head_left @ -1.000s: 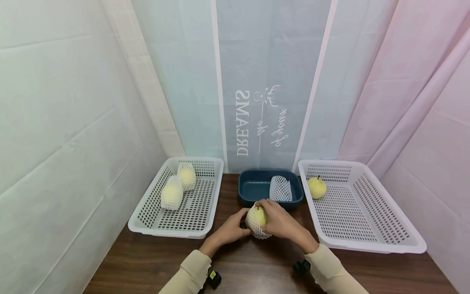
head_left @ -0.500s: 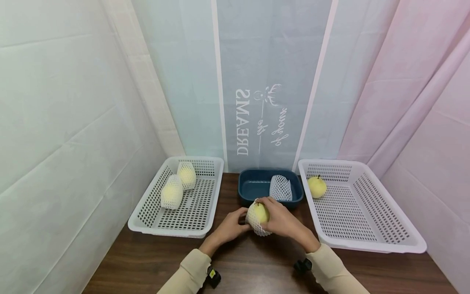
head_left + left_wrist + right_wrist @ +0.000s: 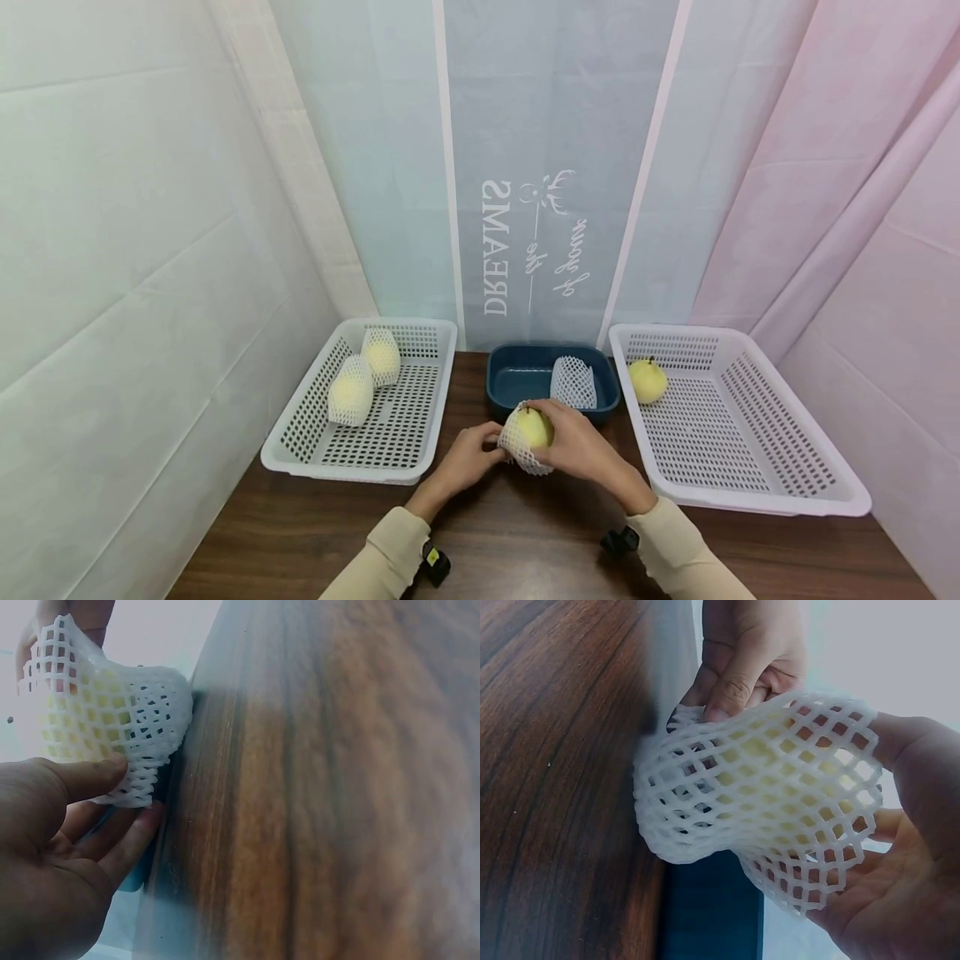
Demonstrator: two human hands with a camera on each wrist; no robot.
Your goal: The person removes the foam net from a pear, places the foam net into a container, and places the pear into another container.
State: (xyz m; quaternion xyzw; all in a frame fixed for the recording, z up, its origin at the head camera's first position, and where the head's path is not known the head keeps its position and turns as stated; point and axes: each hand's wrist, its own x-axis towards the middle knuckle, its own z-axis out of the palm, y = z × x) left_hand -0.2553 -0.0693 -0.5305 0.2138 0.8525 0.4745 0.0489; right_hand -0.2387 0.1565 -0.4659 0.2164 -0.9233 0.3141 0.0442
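Observation:
A yellow-green pear (image 3: 536,428) sits partly inside a white foam net sleeve (image 3: 517,450) over the table's middle, its stem end bare in the head view. My right hand (image 3: 576,443) holds the pear and the net's open edge from the right. On the other side my left hand (image 3: 467,458) pinches the sleeve between thumb and fingers. The right wrist view shows the left thumb (image 3: 733,690) on the gathered end of the net. Through the mesh (image 3: 90,712) in the left wrist view the pear shows yellow; the right hand's fingers are mostly hidden behind it.
Behind the hands stands a dark blue tub (image 3: 517,354) holding a folded foam net (image 3: 573,383). At left, a white basket (image 3: 341,475) holds two netted pears (image 3: 351,392). A white basket (image 3: 757,500) at right holds one bare pear (image 3: 647,382).
The netted pear has risen slightly in the head view, and more of its bare top shows. The left fingers have closed in on the net's side. Baskets and tub stay put.

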